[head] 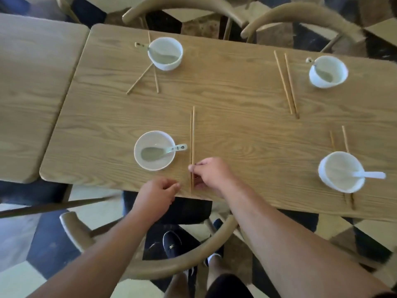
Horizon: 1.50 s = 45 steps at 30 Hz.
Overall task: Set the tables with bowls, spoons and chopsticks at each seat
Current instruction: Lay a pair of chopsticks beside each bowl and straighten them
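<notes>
1. Wooden pair of thin chopsticks [192,143] lies side by side on the light oak table [236,100], just right of the near-left white ceramic bowl [154,150].
2. That bowl holds a pale ceramic spoon [163,151], handle pointing toward the chopsticks.
3. Right hand [211,175] pinches the chopsticks' near ends between thumb and fingertips.
4. Left hand [158,195] hovers at the table edge, fingers loosely curled, grasping nothing.
5. Three other bowls, each with spoon and chopsticks, sit at the remaining seats.
6. Curved wooden chair [150,263] stands below the arms.
</notes>
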Available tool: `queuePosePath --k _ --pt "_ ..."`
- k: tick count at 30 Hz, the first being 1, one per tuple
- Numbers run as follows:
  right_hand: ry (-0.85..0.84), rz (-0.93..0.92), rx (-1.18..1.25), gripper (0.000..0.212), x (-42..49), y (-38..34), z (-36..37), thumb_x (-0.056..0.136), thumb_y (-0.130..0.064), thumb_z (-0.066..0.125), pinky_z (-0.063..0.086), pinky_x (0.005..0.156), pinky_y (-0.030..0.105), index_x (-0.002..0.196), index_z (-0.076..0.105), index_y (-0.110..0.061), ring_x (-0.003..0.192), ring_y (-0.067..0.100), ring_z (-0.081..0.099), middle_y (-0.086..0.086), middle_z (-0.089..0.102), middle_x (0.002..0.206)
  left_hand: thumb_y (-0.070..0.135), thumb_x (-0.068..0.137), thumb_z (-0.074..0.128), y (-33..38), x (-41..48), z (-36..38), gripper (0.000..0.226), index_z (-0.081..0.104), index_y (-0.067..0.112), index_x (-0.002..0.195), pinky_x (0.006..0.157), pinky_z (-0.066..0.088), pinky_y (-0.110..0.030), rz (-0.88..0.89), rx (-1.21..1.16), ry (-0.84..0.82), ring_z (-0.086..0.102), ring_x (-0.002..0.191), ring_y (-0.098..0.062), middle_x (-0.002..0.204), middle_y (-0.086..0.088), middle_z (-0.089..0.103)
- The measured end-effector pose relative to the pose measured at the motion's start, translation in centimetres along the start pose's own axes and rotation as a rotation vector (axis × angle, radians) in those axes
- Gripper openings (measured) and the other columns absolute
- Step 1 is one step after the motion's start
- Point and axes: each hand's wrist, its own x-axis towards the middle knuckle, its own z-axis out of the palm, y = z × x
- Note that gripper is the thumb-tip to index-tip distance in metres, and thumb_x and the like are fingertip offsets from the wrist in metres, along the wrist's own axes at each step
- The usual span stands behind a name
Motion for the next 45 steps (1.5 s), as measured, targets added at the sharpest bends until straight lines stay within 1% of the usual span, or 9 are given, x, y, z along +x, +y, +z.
queuePosePath --k 4,9,12,15,21,29,31,34,45 --pt "0.11 -0.044 -0.197 0.03 1.0 0.7 0.5 0.095 -0.039 0.081 0.068 0.079 0.056 0.083 0.075 -0.012 0.071 0.03 0.08 0.006 0.081 0.076 0.045 0.094 0.074 -0.3 0.9 0.9 0.016 0.075 0.049 0.078 0.087 0.065 -0.044 -0.011 -0.038 0.054 0.076 0.078 -0.011 0.073 0.022 0.077" --pt "0.221 -0.174 -0.399 0.023 0.8 0.7 1.4 0.094 -0.042 0.078 0.065 0.076 0.046 0.085 0.07 -0.021 0.076 0.027 0.076 0.0 0.077 0.078 0.043 0.09 0.079 -0.4 1.3 1.4 0.008 0.081 0.042 0.098 0.088 0.062 -0.037 0.001 -0.037 0.07 0.074 0.088 -0.005 0.089 0.02 0.08" --pt "0.249 -0.217 -0.474 0.021 0.7 0.2 2.3 0.092 -0.039 0.079 0.057 0.068 0.037 0.087 0.067 -0.022 0.076 0.025 0.072 -0.001 0.075 0.08 0.044 0.089 0.079 -0.2 1.3 1.6 0.013 0.08 0.04 0.101 0.073 0.052 -0.022 0.023 0.0 0.088 0.069 0.086 0.007 0.087 0.024 0.077" --pt "0.276 -0.216 -0.52 0.018 0.9 0.0 2.8 0.094 -0.032 0.076 0.046 0.063 0.032 0.084 0.064 -0.024 0.079 0.026 0.071 -0.001 0.074 0.082 0.038 0.089 0.077 0.1 1.2 1.8 0.009 0.075 0.045 0.094 0.063 0.046 -0.019 0.005 0.037 0.101 0.066 0.08 0.008 0.081 0.026 0.075" --pt "0.253 -0.214 -0.452 0.016 0.8 0.3 2.6 0.095 -0.031 0.076 0.063 0.07 0.041 0.086 0.068 -0.02 0.073 0.027 0.075 0.002 0.076 0.077 0.033 0.09 0.074 1.0 1.3 2.1 0.015 0.071 0.047 0.096 0.065 0.049 -0.021 0.033 0.016 0.101 0.069 0.083 0.004 0.086 0.024 0.076" --pt "0.232 -0.2 -0.418 0.013 0.9 1.2 2.7 0.093 -0.026 0.077 0.066 0.075 0.048 0.083 0.07 -0.021 0.076 0.028 0.077 0.003 0.078 0.079 0.031 0.089 0.074 1.1 1.8 1.9 0.02 0.072 0.049 0.083 0.064 0.054 -0.026 0.015 0.011 0.11 0.07 0.076 0.003 0.078 0.027 0.076" --pt "0.222 -0.184 -0.393 0.013 1.0 1.3 2.7 0.094 -0.026 0.076 0.066 0.076 0.05 0.083 0.07 -0.02 0.078 0.029 0.078 0.004 0.078 0.08 0.028 0.089 0.074 1.2 1.7 1.9 0.02 0.075 0.048 0.085 0.065 0.057 -0.029 0.016 0.013 0.105 0.07 0.075 0.003 0.076 0.032 0.074" --pt "0.2 -0.171 -0.373 0.015 1.3 1.4 2.7 0.094 -0.025 0.076 0.067 0.075 0.052 0.081 0.071 -0.019 0.076 0.029 0.079 0.005 0.079 0.077 0.026 0.089 0.072 1.2 1.7 2.0 0.02 0.081 0.042 0.096 0.071 0.062 -0.034 0.015 0.008 0.107 0.072 0.077 0.001 0.078 0.026 0.077" --pt "0.129 -0.13 -0.328 0.015 1.7 1.6 2.4 0.096 -0.021 0.074 0.068 0.075 0.056 0.081 0.072 -0.019 0.074 0.031 0.081 0.008 0.081 0.076 0.031 0.095 0.071 0.7 1.8 2.4 0.018 0.082 0.043 0.102 0.066 0.054 -0.028 0.019 0.017 0.119 0.07 0.081 -0.002 0.087 0.019 0.078"
